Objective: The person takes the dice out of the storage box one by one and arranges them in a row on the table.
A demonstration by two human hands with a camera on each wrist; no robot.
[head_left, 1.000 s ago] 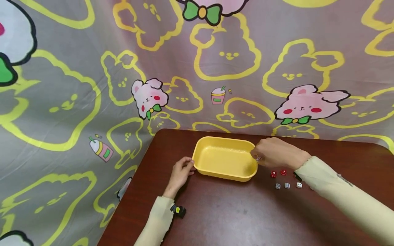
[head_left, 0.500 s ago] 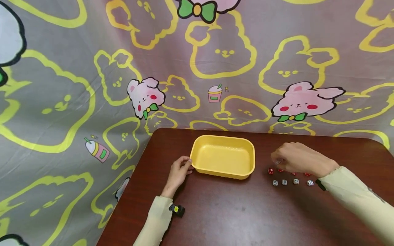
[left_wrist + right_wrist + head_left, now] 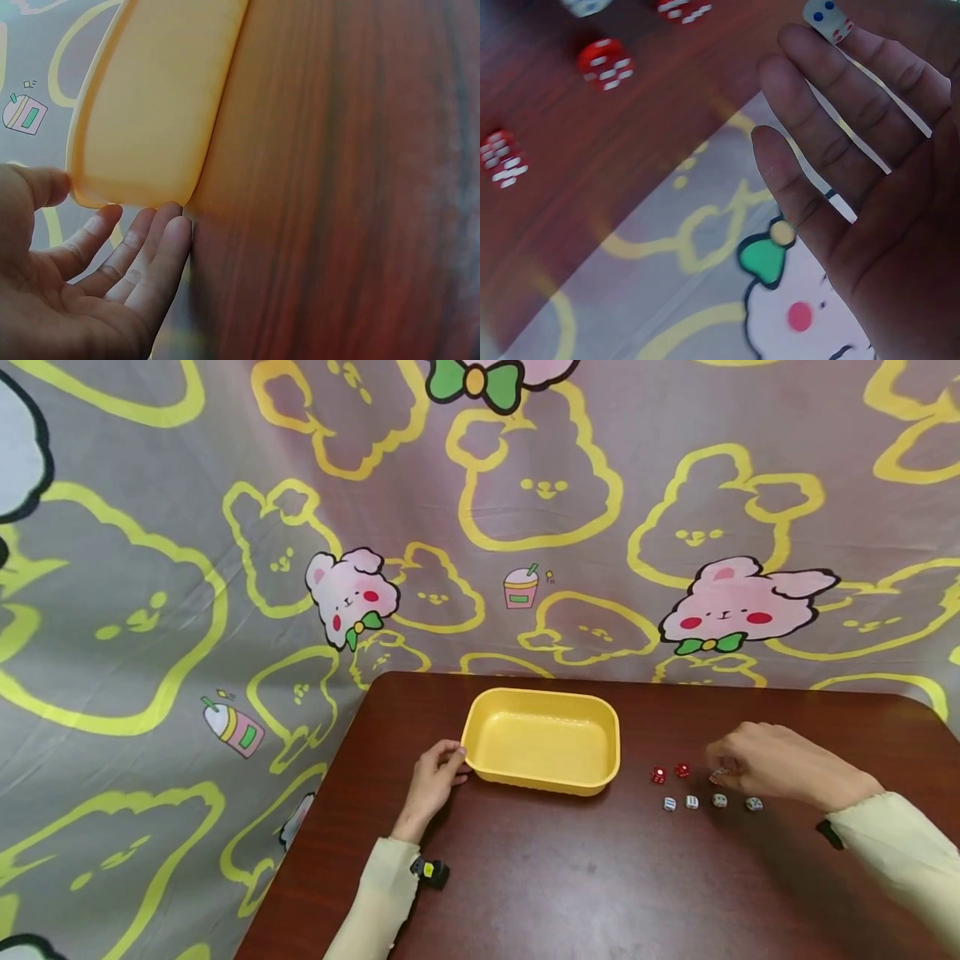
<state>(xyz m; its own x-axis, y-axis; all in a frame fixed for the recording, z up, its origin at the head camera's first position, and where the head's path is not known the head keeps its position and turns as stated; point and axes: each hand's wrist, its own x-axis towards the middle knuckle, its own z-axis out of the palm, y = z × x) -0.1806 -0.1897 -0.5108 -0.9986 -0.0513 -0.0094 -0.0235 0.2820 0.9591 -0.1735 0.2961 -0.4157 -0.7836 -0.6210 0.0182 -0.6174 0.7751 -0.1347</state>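
Note:
A yellow rectangular tray [image 3: 543, 737] stands on the table. My left hand [image 3: 436, 779] touches its left end, with extended fingers [image 3: 169, 247] against the outer end wall and the thumb by the rim. My right hand [image 3: 787, 764] is low over the table, right of the tray, and holds a white die [image 3: 827, 19] with blue and red dots at its fingertips. Two red dice [image 3: 658, 774] lie left of this hand, which hides others behind it. In front of them is a row of several white dice [image 3: 692, 802]. More red dice [image 3: 606, 64] show in the right wrist view.
The dark brown table [image 3: 540, 877] extends forward to a patterned cloth [image 3: 600, 527] hung behind it and on the left. A black wrist strap with a small device [image 3: 431, 871] sits on the left wrist.
My right hand has moved right and lower, from the tray's right end to the dice, carrying the die. The left hand stays at the tray.

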